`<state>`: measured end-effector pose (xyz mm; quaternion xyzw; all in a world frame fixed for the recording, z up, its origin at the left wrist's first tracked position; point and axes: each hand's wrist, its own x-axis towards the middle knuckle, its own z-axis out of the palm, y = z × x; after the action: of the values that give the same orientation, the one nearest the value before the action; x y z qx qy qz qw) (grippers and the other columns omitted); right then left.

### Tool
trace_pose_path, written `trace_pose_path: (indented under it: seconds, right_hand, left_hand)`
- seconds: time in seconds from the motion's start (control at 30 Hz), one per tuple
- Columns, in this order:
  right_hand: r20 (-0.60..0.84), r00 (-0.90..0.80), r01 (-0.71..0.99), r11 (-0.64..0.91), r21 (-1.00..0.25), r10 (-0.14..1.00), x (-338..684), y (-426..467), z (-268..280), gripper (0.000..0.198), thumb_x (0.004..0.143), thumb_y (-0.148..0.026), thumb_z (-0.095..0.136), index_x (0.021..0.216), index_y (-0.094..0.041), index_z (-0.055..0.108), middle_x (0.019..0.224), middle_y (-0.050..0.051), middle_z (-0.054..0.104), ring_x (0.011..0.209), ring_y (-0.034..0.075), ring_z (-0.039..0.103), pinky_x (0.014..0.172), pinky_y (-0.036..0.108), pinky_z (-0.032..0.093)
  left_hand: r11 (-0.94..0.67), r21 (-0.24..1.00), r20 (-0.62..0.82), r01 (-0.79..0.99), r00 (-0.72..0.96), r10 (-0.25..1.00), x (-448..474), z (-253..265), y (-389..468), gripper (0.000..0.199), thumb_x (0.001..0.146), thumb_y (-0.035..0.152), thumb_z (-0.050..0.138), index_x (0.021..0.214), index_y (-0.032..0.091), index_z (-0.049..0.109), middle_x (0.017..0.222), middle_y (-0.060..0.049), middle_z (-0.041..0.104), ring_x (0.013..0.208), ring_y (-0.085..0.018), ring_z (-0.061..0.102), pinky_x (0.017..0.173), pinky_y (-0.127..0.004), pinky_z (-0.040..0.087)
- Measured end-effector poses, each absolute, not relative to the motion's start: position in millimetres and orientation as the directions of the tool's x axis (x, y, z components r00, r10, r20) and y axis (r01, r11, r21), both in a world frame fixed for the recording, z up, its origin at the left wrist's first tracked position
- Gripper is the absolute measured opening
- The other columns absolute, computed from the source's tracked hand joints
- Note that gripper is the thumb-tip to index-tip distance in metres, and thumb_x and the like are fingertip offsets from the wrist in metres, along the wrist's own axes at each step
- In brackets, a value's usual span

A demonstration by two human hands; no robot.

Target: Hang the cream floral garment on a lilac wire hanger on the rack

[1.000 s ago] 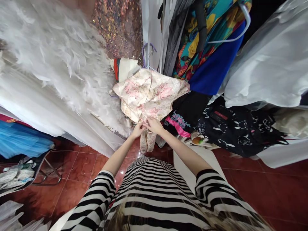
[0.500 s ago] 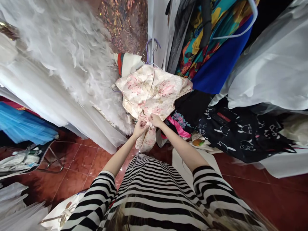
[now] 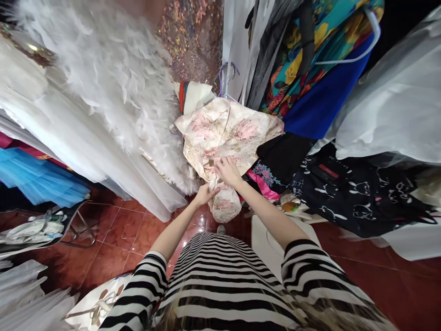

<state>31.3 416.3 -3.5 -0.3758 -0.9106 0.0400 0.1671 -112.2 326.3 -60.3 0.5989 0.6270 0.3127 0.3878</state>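
A cream dress with pink flowers (image 3: 237,126) hangs in front of me, a seam running down its middle. My left hand (image 3: 206,194) is closed on bunched fabric below the dress's waist. Just above it and to the right, my right hand (image 3: 227,172) lies against the waist with its fingers bent onto the cloth. A small gap or fold shows by its fingertips; whether there is a fastener in it I cannot make out. The lower part of the dress hangs down below both hands. At its top shows a purple hanger hook (image 3: 229,69).
White feathered and tulle gowns (image 3: 113,92) hang on the left, near a blue tulle skirt (image 3: 37,174). To the right are a bright blue garment (image 3: 320,105), a black bag with rabbit drawings (image 3: 344,193) and white fabric (image 3: 396,110). Red tiles (image 3: 113,234) cover the floor.
My hands were together at the waist of the dress. Now the left is lower on the fabric and the right slightly higher and to the right. The view has shifted a little.
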Motion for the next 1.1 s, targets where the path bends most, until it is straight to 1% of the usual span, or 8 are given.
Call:
trace_pose_path:
  seconds: [0.1, 0.17, 0.33, 0.57, 0.73, 0.87, 0.97, 1.1]
  right_hand:
    - [0.249, -0.869, 0.437, 0.899, -0.015, 0.427, 35.8, 403.0, -7.0, 0.031, 0.098, -0.037, 0.044, 0.102, -0.015, 0.065, 0.101, 0.015, 0.064, 0.102, 0.028, 0.052, 0.09, 0.041, 0.039]
    - [0.173, -0.925, 0.349, 0.936, 0.033, 0.339, 36.7, 396.0, -12.3, 0.032, 0.096, -0.04, 0.048, 0.1, -0.014, 0.066, 0.097, 0.015, 0.065, 0.1, 0.028, 0.052, 0.092, 0.043, 0.038]
    - [0.126, -0.919, 0.385, 0.918, 0.092, 0.373, 31.6, 385.2, -22.4, 0.028, 0.095, -0.035, 0.051, 0.106, -0.013, 0.065, 0.104, 0.016, 0.067, 0.104, 0.029, 0.055, 0.096, 0.046, 0.039]
    - [0.077, -0.937, 0.349, 0.928, 0.13, 0.341, 22.5, 376.7, -29.1, 0.023, 0.096, -0.015, 0.043, 0.096, -0.016, 0.067, 0.094, 0.011, 0.069, 0.102, 0.024, 0.058, 0.096, 0.046, 0.043]
    - [0.09, -0.912, 0.408, 0.91, 0.074, 0.401, 24.0, 370.1, -29.1, 0.028, 0.095, -0.01, 0.039, 0.099, -0.016, 0.066, 0.1, 0.013, 0.068, 0.104, 0.024, 0.057, 0.098, 0.045, 0.042]
    - [0.077, -0.901, 0.433, 0.897, 0.09, 0.427, 26.7, 367.7, -25.4, 0.031, 0.096, -0.01, 0.035, 0.103, -0.015, 0.065, 0.105, 0.015, 0.067, 0.105, 0.026, 0.055, 0.097, 0.047, 0.041]
    - [0.069, -0.916, 0.401, 0.909, 0.111, 0.396, 27.1, 369.4, -22.7, 0.03, 0.096, -0.01, 0.036, 0.104, -0.016, 0.064, 0.107, 0.014, 0.067, 0.104, 0.025, 0.054, 0.096, 0.045, 0.04]
    - [0.026, -0.944, 0.331, 0.936, 0.119, 0.33, 25.3, 375.1, -18.3, 0.028, 0.094, -0.008, 0.041, 0.102, -0.018, 0.065, 0.106, 0.011, 0.068, 0.103, 0.025, 0.055, 0.097, 0.044, 0.038]
  left_hand:
    - [0.099, 0.841, -0.111, 0.532, -0.011, 0.994, -119.1, -59.4, 321.8, 0.022, 0.078, 0.039, 0.066, 0.074, 0.017, 0.063, 0.075, -0.001, 0.069, 0.075, -0.019, 0.063, 0.076, -0.03, 0.052]
    - [0.078, 0.831, -0.103, 0.55, 0.014, 0.995, -122.0, -58.3, 322.0, 0.015, 0.076, 0.032, 0.066, 0.075, 0.018, 0.064, 0.078, -0.001, 0.071, 0.078, -0.02, 0.064, 0.078, -0.03, 0.052]
    - [0.055, 0.797, -0.115, 0.601, 0.062, 0.991, -126.4, -55.4, 322.8, 0.01, 0.076, 0.024, 0.061, 0.081, 0.017, 0.065, 0.085, -0.004, 0.072, 0.083, -0.022, 0.066, 0.082, -0.032, 0.052]
    - [0.073, 0.798, -0.156, 0.598, 0.089, 0.984, -130.5, -59.3, 314.0, 0.009, 0.074, 0.023, 0.063, 0.08, 0.017, 0.063, 0.083, -0.001, 0.07, 0.081, -0.018, 0.062, 0.084, -0.032, 0.051]
    - [0.086, 0.812, -0.141, 0.578, 0.051, 0.989, -129.5, -61.0, 311.0, 0.019, 0.079, 0.036, 0.063, 0.075, 0.018, 0.06, 0.076, 0.0, 0.066, 0.075, -0.017, 0.058, 0.078, -0.03, 0.049]
    - [0.087, 0.819, -0.134, 0.567, 0.041, 0.99, -132.5, -61.4, 311.8, 0.032, 0.08, 0.048, 0.062, 0.067, 0.019, 0.056, 0.07, 0.001, 0.062, 0.071, -0.017, 0.056, 0.073, -0.029, 0.047]
    - [0.065, 0.824, -0.107, 0.563, 0.041, 0.993, -134.5, -62.2, 311.5, 0.034, 0.079, 0.049, 0.065, 0.068, 0.019, 0.057, 0.07, 0.001, 0.063, 0.071, -0.016, 0.057, 0.073, -0.028, 0.048]
    - [0.03, 0.817, -0.043, 0.575, 0.01, 0.999, -134.1, -65.0, 306.0, 0.026, 0.081, 0.042, 0.065, 0.072, 0.018, 0.06, 0.076, -0.001, 0.066, 0.075, -0.017, 0.06, 0.078, -0.031, 0.05]
